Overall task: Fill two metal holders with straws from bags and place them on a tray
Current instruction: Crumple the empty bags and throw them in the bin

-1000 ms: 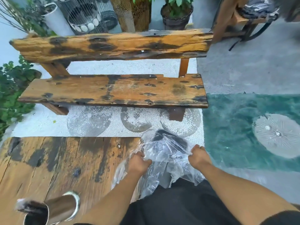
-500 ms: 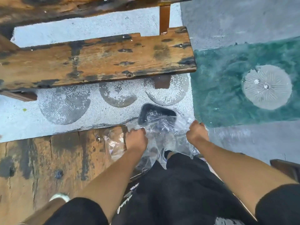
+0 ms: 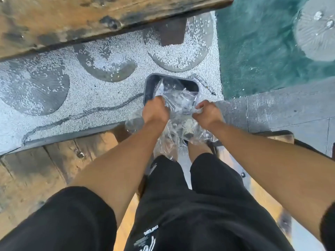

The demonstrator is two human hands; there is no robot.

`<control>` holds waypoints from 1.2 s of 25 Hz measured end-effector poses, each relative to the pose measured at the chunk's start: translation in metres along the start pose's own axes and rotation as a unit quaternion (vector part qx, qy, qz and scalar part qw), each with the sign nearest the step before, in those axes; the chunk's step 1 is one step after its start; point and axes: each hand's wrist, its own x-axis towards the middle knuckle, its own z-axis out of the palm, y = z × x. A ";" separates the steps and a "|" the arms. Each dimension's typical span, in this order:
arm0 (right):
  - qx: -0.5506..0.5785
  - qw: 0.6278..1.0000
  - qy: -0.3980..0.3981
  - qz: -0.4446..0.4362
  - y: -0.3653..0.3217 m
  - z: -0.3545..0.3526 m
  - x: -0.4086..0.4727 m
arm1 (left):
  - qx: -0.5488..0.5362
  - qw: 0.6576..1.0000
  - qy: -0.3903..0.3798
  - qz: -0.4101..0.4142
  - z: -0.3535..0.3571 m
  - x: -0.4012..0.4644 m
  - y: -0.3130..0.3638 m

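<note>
Both hands have pushed forward and down since a moment ago, carrying the bag over a dark bin (image 3: 150, 84) on the gravel. Left hand (image 3: 156, 110) is fisted on the clear, crumpled plastic bag (image 3: 178, 104); right hand (image 3: 208, 114) pinches its other edge, bag hanging between them.

Soft daylight — edges seemingly blurred
</note>
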 end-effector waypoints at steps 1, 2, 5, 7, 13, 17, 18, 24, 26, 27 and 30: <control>0.016 1.000 -0.008 -0.009 -0.004 0.006 0.016 | -0.026 0.999 -0.001 -0.021 0.008 0.019 -0.001; 0.035 0.999 -0.016 -0.016 -0.007 0.013 0.035 | -0.045 0.998 -0.002 -0.041 0.018 0.037 -0.003; 0.079 0.996 -0.039 -0.022 -0.006 0.038 0.095 | -0.081 0.993 0.000 -0.086 0.054 0.093 -0.012; 0.110 0.992 -0.055 -0.004 -0.003 0.056 0.134 | -0.082 0.992 0.008 -0.098 0.078 0.132 -0.019; 0.171 0.984 -0.055 -0.008 0.011 0.110 0.232 | -0.075 0.992 -0.012 -0.098 0.148 0.212 -0.030; 0.122 0.990 -0.060 -0.024 0.013 0.137 0.283 | -0.090 0.991 -0.040 -0.094 0.178 0.248 -0.025; 0.092 0.993 -0.063 -0.036 0.013 0.144 0.295 | -0.105 0.989 -0.049 -0.095 0.187 0.257 -0.023; -0.069 0.993 -0.064 -0.075 0.016 0.197 0.371 | -0.158 0.980 -0.056 -0.112 0.250 0.320 -0.034; -0.057 0.995 -0.050 -0.061 0.020 0.211 0.391 | -0.155 0.980 -0.052 -0.113 0.268 0.337 -0.041; -0.052 0.996 -0.040 -0.058 0.023 0.217 0.399 | -0.158 0.979 -0.047 -0.120 0.276 0.345 -0.045; -0.072 0.995 -0.016 -0.062 0.026 0.232 0.415 | -0.191 0.970 -0.016 -0.152 0.294 0.363 -0.058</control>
